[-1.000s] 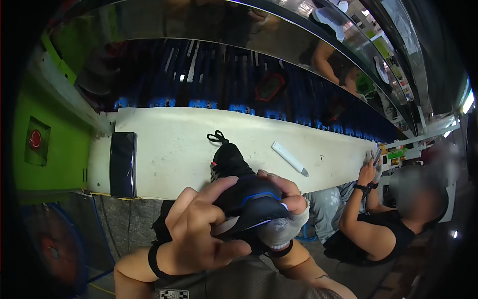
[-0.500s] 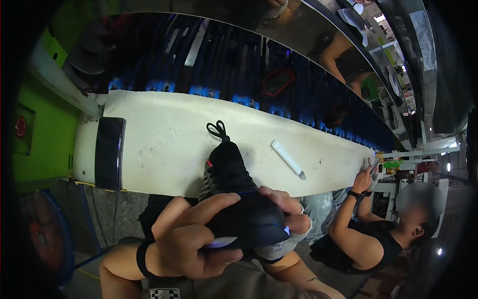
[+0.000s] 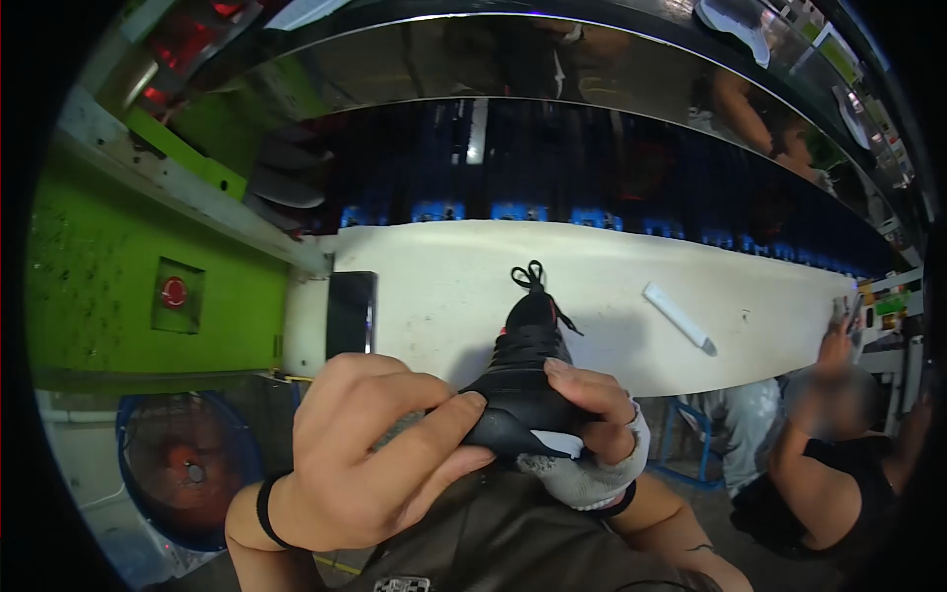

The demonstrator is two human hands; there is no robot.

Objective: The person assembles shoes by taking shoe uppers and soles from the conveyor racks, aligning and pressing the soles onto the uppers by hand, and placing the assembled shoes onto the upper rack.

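Observation:
A black shoe (image 3: 526, 390) is held over the near edge of the white work surface, its toe towards me and its laces and loop pointing away. My left hand (image 3: 380, 449) pinches the left side of the toe between thumb and fingers. On the right side, my right hand (image 3: 602, 434), in a pale glove with bare fingertips, grips the shoe with the thumb on its upper. A light grey patch shows on the front of the sole edge. The underside is mostly hidden.
On the white surface (image 3: 444, 286) lie a dark phone-like slab (image 3: 352, 312) and a white pen-like tool (image 3: 680, 318). A dark conveyor (image 3: 592, 163) runs behind. A green panel with a red button (image 3: 174, 292) and a fan (image 3: 187, 469) stand left. A co-worker (image 3: 824, 488) sits right.
The view has swung left, so the scene sits further right. The shoe has tilted in my hands, showing more laces and less of the toe top. The co-worker's hands have come nearer their face.

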